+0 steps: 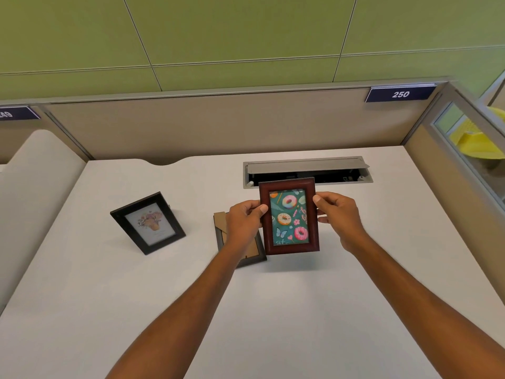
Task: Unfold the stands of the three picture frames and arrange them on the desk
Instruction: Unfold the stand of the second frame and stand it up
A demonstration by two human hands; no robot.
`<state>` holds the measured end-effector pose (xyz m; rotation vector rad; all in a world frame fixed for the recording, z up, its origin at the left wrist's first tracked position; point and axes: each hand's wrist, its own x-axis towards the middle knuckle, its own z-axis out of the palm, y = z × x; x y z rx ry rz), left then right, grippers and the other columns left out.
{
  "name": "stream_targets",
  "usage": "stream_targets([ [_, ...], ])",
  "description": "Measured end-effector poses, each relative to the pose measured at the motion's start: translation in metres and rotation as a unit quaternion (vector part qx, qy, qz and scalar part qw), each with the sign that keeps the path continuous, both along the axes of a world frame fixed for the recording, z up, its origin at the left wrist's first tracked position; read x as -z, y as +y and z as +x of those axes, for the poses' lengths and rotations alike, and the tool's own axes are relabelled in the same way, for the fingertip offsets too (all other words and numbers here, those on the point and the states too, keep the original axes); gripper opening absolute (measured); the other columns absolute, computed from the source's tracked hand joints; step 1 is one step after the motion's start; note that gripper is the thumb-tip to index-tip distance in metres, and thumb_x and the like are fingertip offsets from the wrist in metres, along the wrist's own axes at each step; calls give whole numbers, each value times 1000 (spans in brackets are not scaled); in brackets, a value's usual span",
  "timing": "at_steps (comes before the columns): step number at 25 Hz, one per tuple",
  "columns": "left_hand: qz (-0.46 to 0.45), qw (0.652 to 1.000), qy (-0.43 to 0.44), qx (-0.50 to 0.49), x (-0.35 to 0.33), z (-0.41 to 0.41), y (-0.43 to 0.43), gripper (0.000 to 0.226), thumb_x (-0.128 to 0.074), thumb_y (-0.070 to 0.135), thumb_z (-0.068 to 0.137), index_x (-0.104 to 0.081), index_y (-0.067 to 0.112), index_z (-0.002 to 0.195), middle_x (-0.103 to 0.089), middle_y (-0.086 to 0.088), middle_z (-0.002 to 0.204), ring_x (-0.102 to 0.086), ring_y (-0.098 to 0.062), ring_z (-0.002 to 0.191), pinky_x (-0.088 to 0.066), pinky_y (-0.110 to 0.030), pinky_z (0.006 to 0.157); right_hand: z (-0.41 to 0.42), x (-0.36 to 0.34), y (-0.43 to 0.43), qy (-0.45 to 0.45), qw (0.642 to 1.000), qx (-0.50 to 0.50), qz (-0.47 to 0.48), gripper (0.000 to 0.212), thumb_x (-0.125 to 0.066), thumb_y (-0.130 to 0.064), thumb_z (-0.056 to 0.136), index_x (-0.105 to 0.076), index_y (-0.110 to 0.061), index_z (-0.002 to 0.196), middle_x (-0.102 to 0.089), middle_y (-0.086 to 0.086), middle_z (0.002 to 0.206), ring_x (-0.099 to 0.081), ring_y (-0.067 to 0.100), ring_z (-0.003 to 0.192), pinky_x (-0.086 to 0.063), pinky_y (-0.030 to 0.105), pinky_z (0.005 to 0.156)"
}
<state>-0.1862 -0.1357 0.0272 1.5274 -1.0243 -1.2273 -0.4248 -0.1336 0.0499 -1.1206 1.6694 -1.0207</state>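
The left hand [247, 218] and right hand [334, 214] pinch the side edges of a reddish-brown frame [289, 216] at centre, held above the white table [273, 310], long axis upright, its donut picture facing the camera. Just left, partly under the left hand, a grey frame [240, 242] lies face down. Farther left a black frame [147, 222] stands tilted, flower picture showing. Behind, an open cable hatch [307, 170], beige partitions, a green wall.
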Motion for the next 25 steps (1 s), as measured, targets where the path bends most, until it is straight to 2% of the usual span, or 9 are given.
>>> stream_targets([
  [3, 17, 1000, -11, 1, 1, 4, -7, 7, -71, 23, 103, -78, 23, 103, -83, 9, 92, -81, -5, 81, -64, -21, 61, 4, 2, -7, 4, 1000, -3, 25, 35, -63, -47, 103, -76, -16, 113, -81, -3, 102, -79, 21, 95, -64, 31, 75],
  [5, 20, 1000, -11, 3, 2, 6, -12, 8, -71, 23, 104, -78, 24, 105, -83, 8, 93, -82, -7, 83, -66, -24, 65, 10, 2, -12, 2, 998, 3, 63, 50, -55, -59, 102, -74, -15, 113, -81, 2, 106, -79, 25, 96, -65, 38, 82],
  [7, 22, 1000, -6, 7, 4, 7, -17, 11, -70, 25, 104, -79, 22, 110, -84, 8, 95, -82, -7, 86, -68, -27, 69, 15, 3, -18, -6, 994, 3, 110, 59, -44, -66, 103, -71, -16, 119, -79, 3, 111, -78, 27, 100, -63, 46, 91],
  [9, 26, 1000, -1, 9, 5, 7, -23, 16, -70, 25, 104, -80, 18, 115, -84, 6, 98, -82, -9, 90, -69, -30, 72, 19, 4, -22, -39, 990, -11, 138, 63, -37, -71, 102, -70, -21, 122, -78, 0, 112, -77, 25, 99, -61, 49, 93],
  [12, 30, 999, 2, 11, 8, 6, -30, 21, -70, 25, 104, -79, 15, 120, -84, 1, 104, -82, -15, 95, -69, -34, 76, 21, 6, -28, -81, 985, -20, 150, 78, -32, -82, 92, -70, -24, 128, -79, 0, 116, -78, 24, 103, -61, 49, 94],
  [14, 34, 999, -3, 6, 10, 6, -35, 23, -71, 23, 103, -79, 14, 122, -84, -1, 105, -82, -15, 94, -69, -31, 74, 22, 7, -33, -93, 982, -22, 161, 88, -31, -87, 83, -71, -23, 129, -80, 2, 118, -78, 26, 104, -61, 49, 94],
  [17, 34, 999, -2, 4, 14, 7, -42, 23, -71, 21, 103, -79, 13, 123, -84, 2, 102, -81, -9, 86, -68, -26, 69, 22, 12, -41, -134, 973, -17, 189, 84, -29, -89, 85, -71, -27, 123, -80, 2, 117, -78, 26, 103, -62, 48, 89],
  [21, 35, 999, -7, 22, 20, 4, -49, 25, -70, 22, 104, -79, 14, 126, -84, -1, 108, -81, -19, 100, -69, -42, 85, 24, 24, -53, -238, 952, 0, 192, 81, -28, -82, 97, -72, -22, 132, -80, 8, 124, -77, 34, 114, -60, 56, 101],
  [25, 39, 999, -13, 29, 26, 4, -58, 26, -70, 22, 104, -79, 14, 127, -83, -3, 111, -80, -21, 105, -68, -46, 89, 28, 31, -66, -245, 953, 25, 177, 75, -31, -77, 100, -73, -22, 128, -81, 8, 122, -78, 32, 112, -60, 57, 101],
])
